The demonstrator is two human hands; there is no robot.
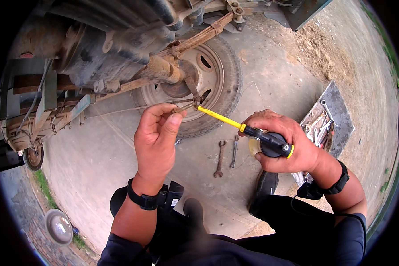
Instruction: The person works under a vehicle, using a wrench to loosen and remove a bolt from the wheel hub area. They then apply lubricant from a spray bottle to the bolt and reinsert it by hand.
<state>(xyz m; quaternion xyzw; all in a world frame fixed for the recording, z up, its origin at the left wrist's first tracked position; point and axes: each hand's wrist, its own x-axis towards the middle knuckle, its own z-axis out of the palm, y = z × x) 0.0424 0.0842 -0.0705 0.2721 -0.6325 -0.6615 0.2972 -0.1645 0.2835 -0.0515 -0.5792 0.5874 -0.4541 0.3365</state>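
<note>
My right hand [295,137] is wrapped around a pump oil can [274,144] with a black head and a pale see-through body. Its long yellow spout [219,117] points left, the tip at a rusty lever end [196,99] beside the axle. Near that tip, my left hand [155,137] pinches a small rusty pin-like part [181,109] between thumb and fingers. Whether the pin is joined to the lever, I cannot tell. Behind both stands a wheel [232,66] with a dusty tyre. A thin threaded rod [181,101] runs to the lever from the left.
Rusty axle and leaf spring parts [199,37] hang across the upper left. On the concrete floor lie an open-ended wrench [220,159] and a slimmer wrench [234,153]. A metal tray [341,104] with several wrenches lies right. A round metal dish [58,226] is at lower left.
</note>
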